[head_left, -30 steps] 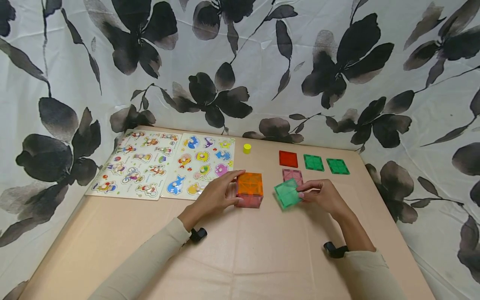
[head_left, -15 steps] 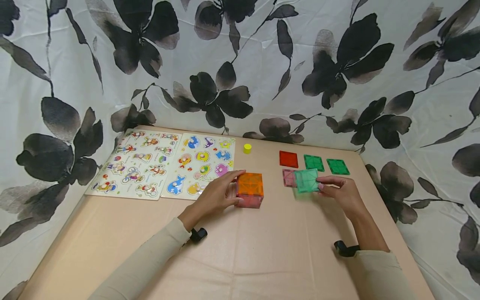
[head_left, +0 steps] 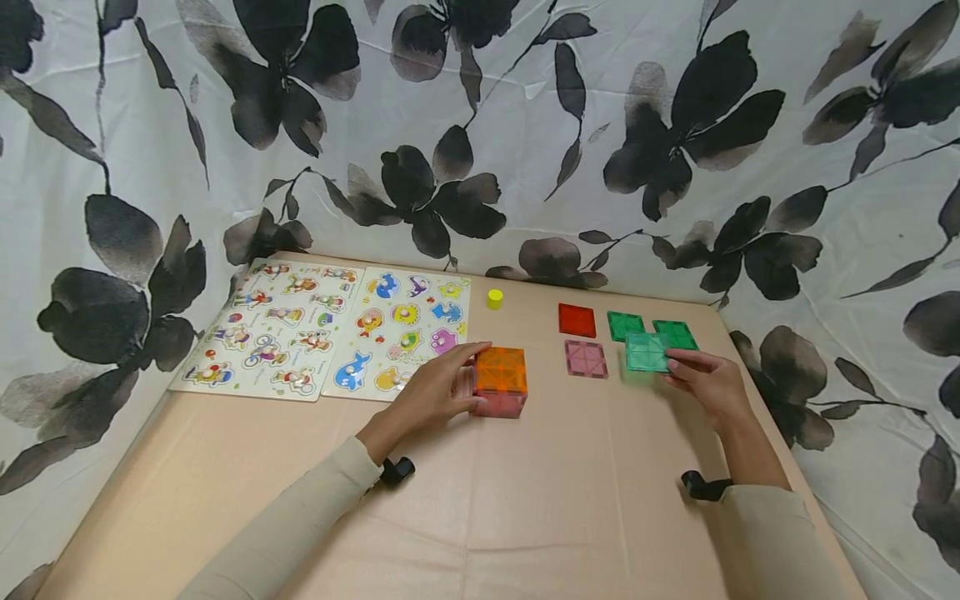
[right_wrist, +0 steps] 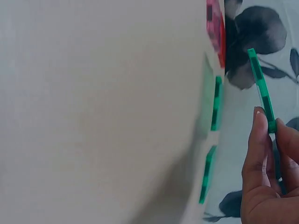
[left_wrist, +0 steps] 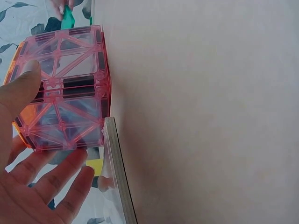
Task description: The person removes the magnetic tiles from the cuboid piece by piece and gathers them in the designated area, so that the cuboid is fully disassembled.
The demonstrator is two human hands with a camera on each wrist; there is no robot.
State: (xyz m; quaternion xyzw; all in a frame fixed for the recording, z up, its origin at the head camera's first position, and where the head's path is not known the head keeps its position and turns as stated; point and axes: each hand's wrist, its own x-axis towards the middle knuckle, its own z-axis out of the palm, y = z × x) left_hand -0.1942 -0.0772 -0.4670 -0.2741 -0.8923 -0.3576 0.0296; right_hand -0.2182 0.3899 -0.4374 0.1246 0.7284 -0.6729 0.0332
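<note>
A cube of magnetic tiles, orange on top and pink on the sides, stands mid-table; it is also seen close up as the cube. My left hand grips it, thumb on the near face and fingers on the far side. My right hand pinches a light green tile by its edge and holds it above the table beside two flat green tiles. In the right wrist view the held tile is seen edge-on between the fingertips.
A red tile and a pink tile lie flat right of the cube. Two picture peg puzzles lie at the left. A small yellow cylinder stands behind them. Flowered cloth hangs around the table.
My right hand has carried the light green tile away from the cube, back and to the right, over the flat green tiles. The left hand and cube have not moved.
</note>
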